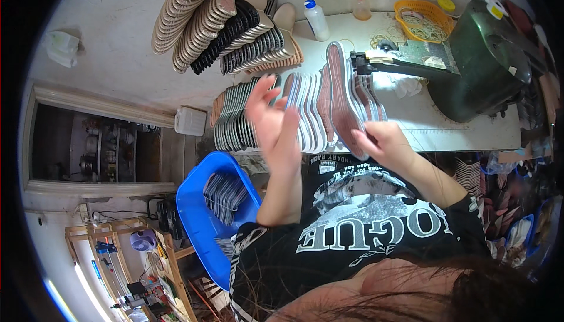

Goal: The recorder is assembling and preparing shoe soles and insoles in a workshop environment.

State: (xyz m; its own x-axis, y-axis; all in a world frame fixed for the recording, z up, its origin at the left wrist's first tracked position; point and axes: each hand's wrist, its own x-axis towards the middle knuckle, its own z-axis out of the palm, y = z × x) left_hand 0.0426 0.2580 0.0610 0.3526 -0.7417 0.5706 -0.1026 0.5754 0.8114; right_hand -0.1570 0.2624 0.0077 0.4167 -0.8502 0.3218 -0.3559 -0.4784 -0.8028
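My right hand (380, 141) is closed on the near end of a shoe sole (337, 81) with a brownish face and a pale rim. The sole stands lengthwise in front of me, its far end close to the black metal head of a green sewing machine (477, 57). My left hand (272, 123) is raised to the left of it, fingers apart and slightly blurred, with nothing seen in them. Beyond and below that hand lie rows of white-edged soles (308, 113) and dark-edged soles (230, 125) on the white table (446, 137).
Stacked beige and black soles (202, 22) lie at the far left. A blue-capped bottle (317, 22), a red-tipped bottle (361, 8) and a yellow basket of thread (422, 19) stand at the back. A blue tub (191, 210) with more soles sits at my left.
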